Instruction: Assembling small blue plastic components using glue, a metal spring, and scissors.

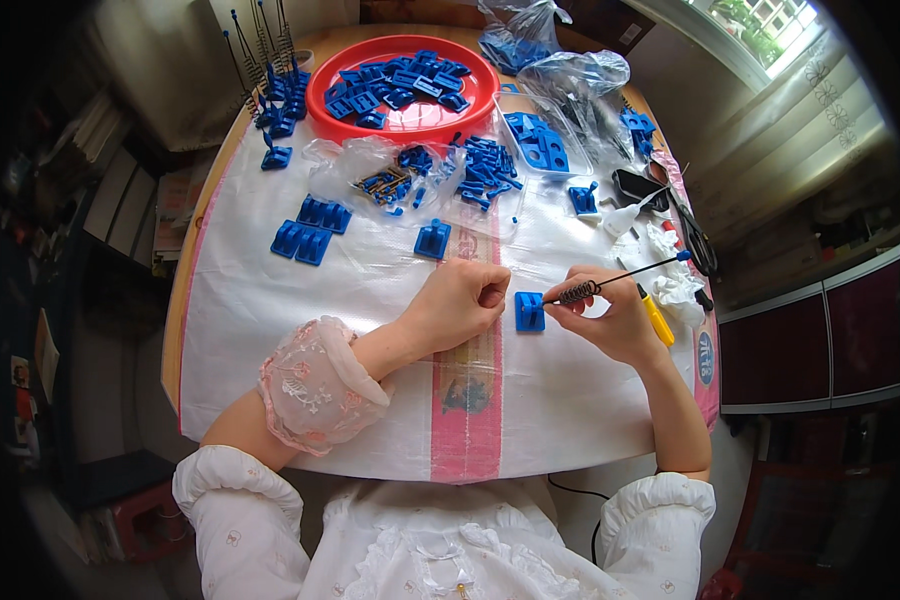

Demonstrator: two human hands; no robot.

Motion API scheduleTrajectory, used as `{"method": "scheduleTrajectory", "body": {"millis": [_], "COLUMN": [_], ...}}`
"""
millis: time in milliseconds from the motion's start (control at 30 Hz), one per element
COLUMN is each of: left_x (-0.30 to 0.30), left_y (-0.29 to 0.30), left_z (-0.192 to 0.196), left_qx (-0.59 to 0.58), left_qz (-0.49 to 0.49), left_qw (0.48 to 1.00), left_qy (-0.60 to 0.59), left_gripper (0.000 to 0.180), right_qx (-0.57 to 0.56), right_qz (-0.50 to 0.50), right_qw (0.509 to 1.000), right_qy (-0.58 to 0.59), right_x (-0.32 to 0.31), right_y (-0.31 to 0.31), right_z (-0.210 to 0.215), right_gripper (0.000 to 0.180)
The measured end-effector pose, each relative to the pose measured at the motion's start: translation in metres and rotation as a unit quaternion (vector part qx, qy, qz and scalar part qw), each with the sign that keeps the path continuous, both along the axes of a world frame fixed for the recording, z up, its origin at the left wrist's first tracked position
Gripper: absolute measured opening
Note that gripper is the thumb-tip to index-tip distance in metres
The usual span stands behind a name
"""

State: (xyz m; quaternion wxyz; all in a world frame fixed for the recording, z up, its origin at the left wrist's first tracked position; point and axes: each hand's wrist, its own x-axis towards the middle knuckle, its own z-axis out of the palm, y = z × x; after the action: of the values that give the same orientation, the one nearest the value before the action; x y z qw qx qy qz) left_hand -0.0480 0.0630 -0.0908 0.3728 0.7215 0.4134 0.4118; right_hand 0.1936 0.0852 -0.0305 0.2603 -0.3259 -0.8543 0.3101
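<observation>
My right hand [610, 318] pinches a thin black rod with a coiled spring [578, 292] between thumb and fingers. The rod slants up to the right and ends in a small blue tip [682, 256]. Its lower end meets or lies just beside a square blue plastic part [530, 312], which is close to my fingertips. Left of that, my left hand [455, 305] is closed with its fingers curled in; whatever is inside is hidden. Above it on the sheet sits another blue plastic part [432, 239].
A red round tray [320, 112] of blue parts stands at the back. Finished-looking spring rods [255, 75] rise at far left. Small blue pieces [488, 165] and brass-coloured pieces [383, 186] lie mid-table. A yellow-handled tool [657, 322], scissors [697, 240] and a white bottle [625, 215] are right.
</observation>
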Motion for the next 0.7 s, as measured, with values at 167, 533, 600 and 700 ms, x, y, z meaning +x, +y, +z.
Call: {"method": "scheduleTrajectory", "body": {"millis": [167, 533, 600, 700], "left_x": [0.0004, 0.0003, -0.0001, 0.0], "left_y": [0.0001, 0.0007, 0.0005, 0.0001], "left_z": [0.0003, -0.0002, -0.0001, -0.0002], "left_qx": [0.002, 0.004, 0.003, 0.0], "left_qz": [-0.002, -0.002, -0.001, 0.0], "left_qw": [1.0, 1.0, 1.0, 1.0], "left_qy": [0.003, 0.003, 0.004, 0.005], "left_gripper": [0.029, 0.028, 0.028, 0.028], "right_qx": [-0.007, -0.011, -0.011, -0.009], "right_qz": [-0.016, -0.015, -0.014, -0.014], "right_qw": [1.0, 1.0, 1.0, 1.0], "right_qy": [0.014, 0.011, 0.014, 0.011], "right_x": [-0.0008, -0.0004, -0.0011, -0.0011], "right_y": [-0.0013, -0.0008, -0.0006, -0.0006], "right_z": [-0.0013, -0.001, -0.0005, -0.0006], "right_gripper": [0.014, 0.014, 0.014, 0.014]}}
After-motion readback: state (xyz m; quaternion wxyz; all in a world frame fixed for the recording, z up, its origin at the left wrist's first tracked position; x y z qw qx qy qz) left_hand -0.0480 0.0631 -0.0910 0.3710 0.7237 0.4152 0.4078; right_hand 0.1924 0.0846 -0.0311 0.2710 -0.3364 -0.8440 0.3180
